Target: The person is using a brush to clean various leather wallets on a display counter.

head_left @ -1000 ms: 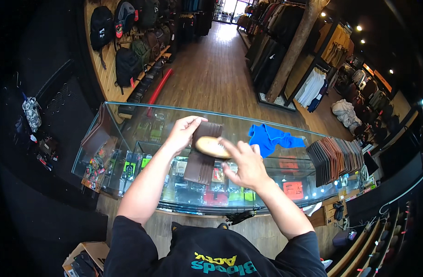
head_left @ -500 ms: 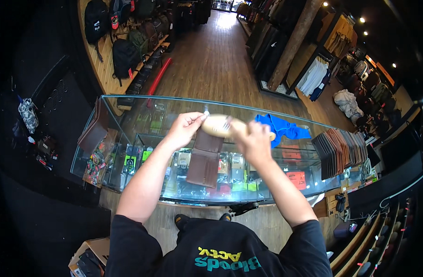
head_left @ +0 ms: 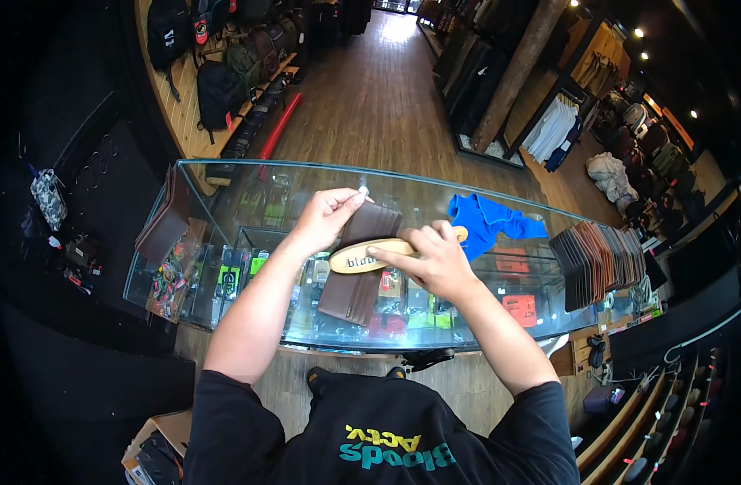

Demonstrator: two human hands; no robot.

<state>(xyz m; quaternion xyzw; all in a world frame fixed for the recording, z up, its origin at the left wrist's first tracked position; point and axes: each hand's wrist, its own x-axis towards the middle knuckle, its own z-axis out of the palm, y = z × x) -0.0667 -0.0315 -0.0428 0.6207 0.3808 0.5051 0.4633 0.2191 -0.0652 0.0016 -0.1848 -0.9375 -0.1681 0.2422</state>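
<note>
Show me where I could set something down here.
The glass counter looks bare between the brown wallet at its left end and the left forearm, and between the blue cloth, right forearm and wallet row; packets show beneath. The middle is crowded: left hand holding the open wallet, right hand a wooden tool over it.

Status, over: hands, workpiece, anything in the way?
Left hand at far-left corner of open, dark-brown leather wallet. Right hand gripping oval-headed, pale wooden tool, hiding wallet's middle. Bright-blue cloth off right, clear of wallet.
</note>
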